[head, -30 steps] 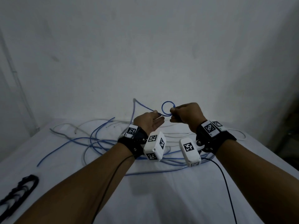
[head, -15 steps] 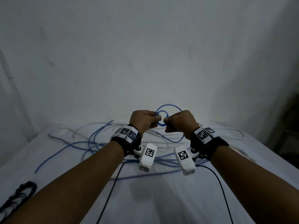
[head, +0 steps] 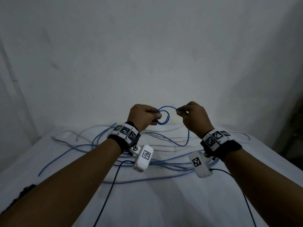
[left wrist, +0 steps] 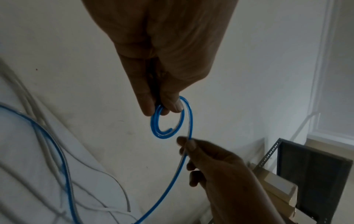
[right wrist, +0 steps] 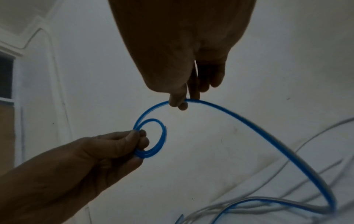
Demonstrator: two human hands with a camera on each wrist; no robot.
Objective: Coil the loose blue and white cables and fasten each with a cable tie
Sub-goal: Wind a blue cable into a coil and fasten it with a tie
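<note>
1. head view: white-covered table [head: 164, 202] carries loose blue cable [head: 147, 179] and white cable [head: 164, 136] across its far half.
2. left hand [head: 142, 116] pinches a small blue coil [head: 164, 118] above the table's far edge.
3. right hand [head: 192, 117] pinches the same cable beside the coil.

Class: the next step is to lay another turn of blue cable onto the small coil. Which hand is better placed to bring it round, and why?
Probably the right hand: it pinches the blue cable just beyond the small coil, while the left hand is busy pinching that coil.
</note>
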